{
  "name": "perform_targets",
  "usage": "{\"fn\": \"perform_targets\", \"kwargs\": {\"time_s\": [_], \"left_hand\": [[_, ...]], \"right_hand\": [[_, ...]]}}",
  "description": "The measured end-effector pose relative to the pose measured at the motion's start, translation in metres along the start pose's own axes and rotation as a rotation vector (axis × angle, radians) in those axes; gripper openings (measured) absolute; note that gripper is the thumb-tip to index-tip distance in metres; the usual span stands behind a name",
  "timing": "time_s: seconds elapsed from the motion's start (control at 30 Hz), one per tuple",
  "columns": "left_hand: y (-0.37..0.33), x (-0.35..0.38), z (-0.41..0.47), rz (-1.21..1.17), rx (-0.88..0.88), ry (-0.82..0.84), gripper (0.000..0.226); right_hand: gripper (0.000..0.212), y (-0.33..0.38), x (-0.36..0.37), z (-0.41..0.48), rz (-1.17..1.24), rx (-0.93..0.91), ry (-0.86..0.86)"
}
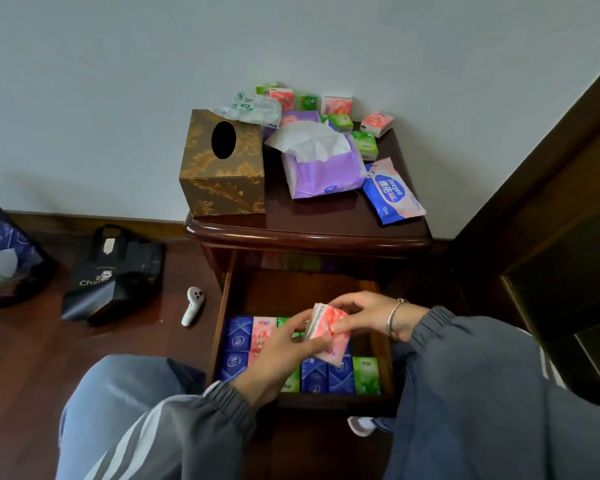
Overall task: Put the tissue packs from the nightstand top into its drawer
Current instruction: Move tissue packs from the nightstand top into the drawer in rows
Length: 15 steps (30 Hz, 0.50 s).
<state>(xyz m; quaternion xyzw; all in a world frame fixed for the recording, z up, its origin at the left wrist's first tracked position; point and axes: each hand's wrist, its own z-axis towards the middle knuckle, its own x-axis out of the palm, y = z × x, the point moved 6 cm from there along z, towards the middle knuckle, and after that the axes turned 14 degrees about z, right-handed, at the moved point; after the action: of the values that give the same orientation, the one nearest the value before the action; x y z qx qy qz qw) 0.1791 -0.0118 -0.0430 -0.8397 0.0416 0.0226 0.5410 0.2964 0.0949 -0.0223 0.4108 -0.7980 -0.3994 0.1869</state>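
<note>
I see both hands over the open drawer [284, 289] of the nightstand [309, 251], sharing one pink tissue pack [327, 328]. The left hand [284, 346] grips its near edge with curled fingers, and the right hand [362, 315], a bracelet on its wrist, pinches its far side. The pack is tilted and hangs just above the packs already in the drawer. Down there I count four blue packs [314, 374], three green packs [366, 375] and at least one pink pack [264, 330]. My hands hide the middle of the rows, so I cannot tell the full number. On the worktop [309, 221] seven small packs are clustered at the back right near the wall: four green ones [365, 144] and three pink ones [377, 123]. In front of them lies one opened purple tissue pack [323, 171] with a white sheet pulled up. One blue-and-pink wipes packet [392, 192] lies just beside it, at the right edge. One gold-patterned tissue box [222, 168] stands at the left of the worktop, with one crumpled white-and-green wrapper [253, 109] behind it. On the floor to the left I see one black bag [115, 275] and one small white handheld device [193, 306].
</note>
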Motion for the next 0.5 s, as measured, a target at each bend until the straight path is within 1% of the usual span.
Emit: {"fn": "perform_targets", "kwargs": {"time_s": [0.07, 0.1, 0.13, 0.2, 0.27, 0.3, 0.37, 0.43, 0.5], "left_hand": [[0.005, 0.004, 0.008, 0.168, -0.045, -0.011, 0.068], [0.009, 0.002, 0.011, 0.279, -0.07, -0.043, 0.073], [0.014, -0.006, 0.014, 0.394, -0.086, -0.111, 0.075], [0.02, -0.035, 0.013, 0.575, -0.092, -0.331, 0.069], [0.029, -0.07, 0.004, 0.671, -0.12, -0.558, 0.059], [0.037, -0.087, 0.0, 0.687, -0.165, -0.634, 0.057], [0.053, -0.112, -0.005, 0.649, -0.265, -0.709, 0.054], [0.065, -0.123, -0.007, 0.576, -0.35, -0.726, 0.054], [0.073, -0.124, -0.004, 0.54, -0.389, -0.701, 0.055]], "right_hand": [[0.035, -0.006, -0.016, 0.008, -0.172, 0.002, -0.013], [0.035, -0.008, -0.028, 0.012, -0.262, 0.0, -0.063], [0.036, -0.01, -0.042, 0.016, -0.345, 0.007, -0.136], [0.038, -0.013, -0.066, 0.026, -0.55, 0.048, -0.263], [0.037, -0.015, -0.077, 0.034, -0.819, 0.122, -0.327], [0.038, -0.016, -0.077, 0.041, -0.91, 0.16, -0.335], [0.041, -0.02, -0.073, 0.055, -1.004, 0.21, -0.32], [0.043, -0.025, -0.068, 0.069, -1.046, 0.247, -0.289], [0.047, -0.031, -0.065, 0.078, -1.089, 0.307, -0.248]]}}
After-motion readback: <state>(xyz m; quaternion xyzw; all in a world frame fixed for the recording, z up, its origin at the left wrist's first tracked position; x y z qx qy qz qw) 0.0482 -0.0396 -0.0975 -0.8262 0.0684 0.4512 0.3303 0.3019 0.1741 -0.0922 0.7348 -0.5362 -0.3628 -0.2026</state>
